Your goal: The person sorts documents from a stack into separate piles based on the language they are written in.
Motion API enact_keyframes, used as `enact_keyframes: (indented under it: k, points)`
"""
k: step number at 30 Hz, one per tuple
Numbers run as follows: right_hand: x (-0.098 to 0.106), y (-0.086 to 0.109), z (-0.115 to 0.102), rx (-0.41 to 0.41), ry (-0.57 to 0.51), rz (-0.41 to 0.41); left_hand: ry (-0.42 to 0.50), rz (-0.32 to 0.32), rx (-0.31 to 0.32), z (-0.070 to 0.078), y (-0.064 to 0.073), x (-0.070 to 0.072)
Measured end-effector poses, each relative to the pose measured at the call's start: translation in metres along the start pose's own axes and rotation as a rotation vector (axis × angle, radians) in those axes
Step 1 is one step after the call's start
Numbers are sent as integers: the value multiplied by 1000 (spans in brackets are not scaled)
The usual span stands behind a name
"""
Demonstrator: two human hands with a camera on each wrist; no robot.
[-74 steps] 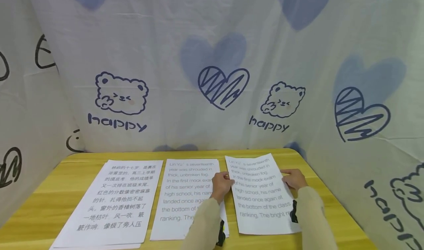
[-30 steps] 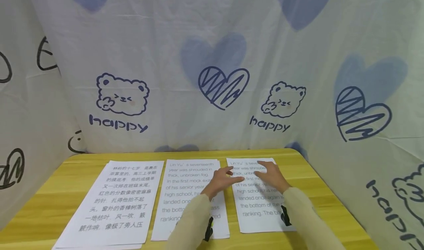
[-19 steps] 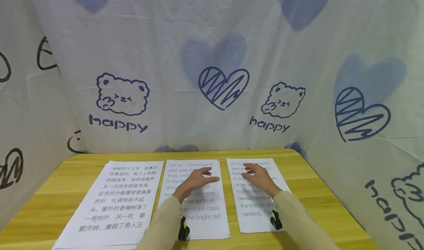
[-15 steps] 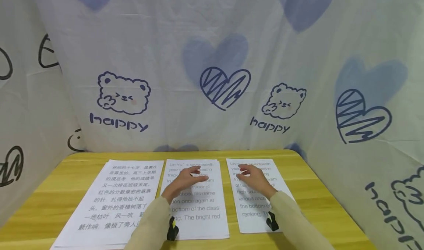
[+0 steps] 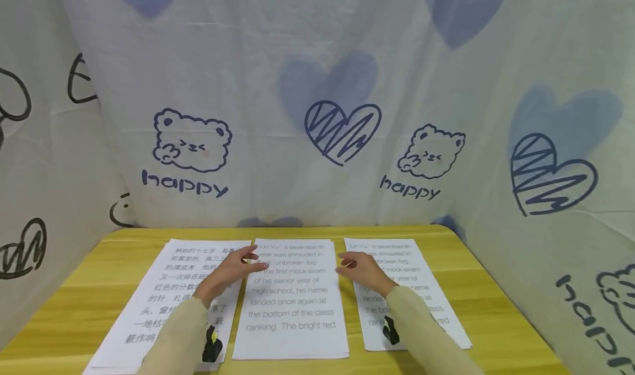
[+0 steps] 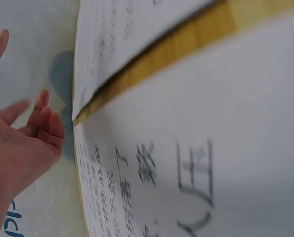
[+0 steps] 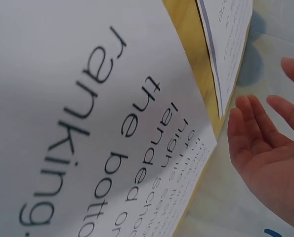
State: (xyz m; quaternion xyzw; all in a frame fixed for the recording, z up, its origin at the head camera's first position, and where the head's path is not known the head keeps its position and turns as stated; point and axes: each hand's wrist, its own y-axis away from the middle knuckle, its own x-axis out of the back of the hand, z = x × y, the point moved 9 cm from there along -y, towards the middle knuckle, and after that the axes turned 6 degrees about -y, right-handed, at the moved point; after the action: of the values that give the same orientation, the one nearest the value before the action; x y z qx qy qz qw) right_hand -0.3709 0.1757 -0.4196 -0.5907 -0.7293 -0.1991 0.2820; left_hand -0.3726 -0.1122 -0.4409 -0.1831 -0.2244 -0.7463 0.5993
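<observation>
Three groups of printed paper lie side by side. The left stack bears Chinese text, while the middle stack and the right sheet bear English text. My left hand hovers above the gap between the left and middle stacks, its fingers loosely bent with nothing in them. Over the left edge of the right sheet is my right hand, fingertips pointing to the middle stack and also holding nothing. Both wrist views show relaxed, parted fingers raised above the paper.
The papers rest on a yellow wood-grain table. White cloth with blue hearts and bear drawings hangs behind it and at both sides. Strips of tabletop show between the paper groups.
Earlier both hands held the right sheet by its sides; it now lies flat on the table. Since then both hands have moved left, the left hand farther, reaching the Chinese stack.
</observation>
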Motion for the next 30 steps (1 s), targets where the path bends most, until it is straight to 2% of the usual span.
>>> enact_keyframes:
  k: [4,7,13,19,27,30]
  points:
    - [-8,-5,6,-34,15,-34,-40,17,34,-8,3,4]
    - [-14,-7,13,-73,30,-50,-101,28,36,-12,3,3]
    - [-25,-7,22,-129,48,-38,-166,27,64,-22,3,0]
    - [-27,-5,23,-117,40,-54,-204,11,78,-27,4,2]
    - [-29,-7,25,-135,42,-75,-319,0,63,-27,0,2]
    - [-30,-6,25,-147,37,-70,-312,-5,73,-30,0,-1]
